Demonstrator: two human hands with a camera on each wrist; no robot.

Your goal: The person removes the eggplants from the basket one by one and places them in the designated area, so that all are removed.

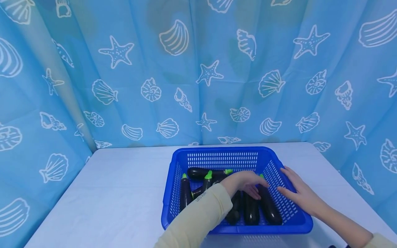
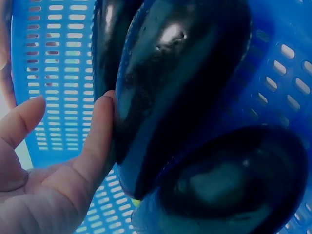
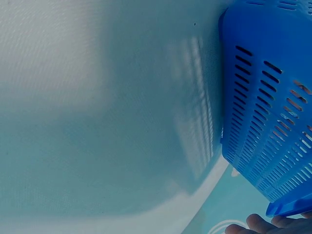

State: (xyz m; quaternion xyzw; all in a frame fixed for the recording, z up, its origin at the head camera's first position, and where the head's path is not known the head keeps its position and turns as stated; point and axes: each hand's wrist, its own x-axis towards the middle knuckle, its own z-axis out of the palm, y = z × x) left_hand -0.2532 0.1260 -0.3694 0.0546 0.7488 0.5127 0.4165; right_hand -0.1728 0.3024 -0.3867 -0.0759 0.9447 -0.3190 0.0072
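Observation:
Several dark, glossy eggplants (image 1: 271,210) with green stem ends lie in a blue plastic basket (image 1: 223,149). My left hand (image 1: 245,182) reaches into its right part, over the eggplants. In the left wrist view, an extended finger of the left hand (image 2: 58,185) touches the side of an eggplant (image 2: 185,73), and the thumb stands apart. Another eggplant (image 2: 229,180) lies beside it. My right hand (image 1: 299,193) is at the basket's right rim, its fingers loosely spread. Only the fingertips of the right hand (image 3: 268,225) show in the right wrist view, near the rim.
The basket stands on a table with a white cover (image 1: 124,193). Behind and along the sides hangs a blue curtain (image 1: 198,103) printed with white shells and starfish. More eggplants (image 1: 185,193) lie in the basket's left part, one along the back.

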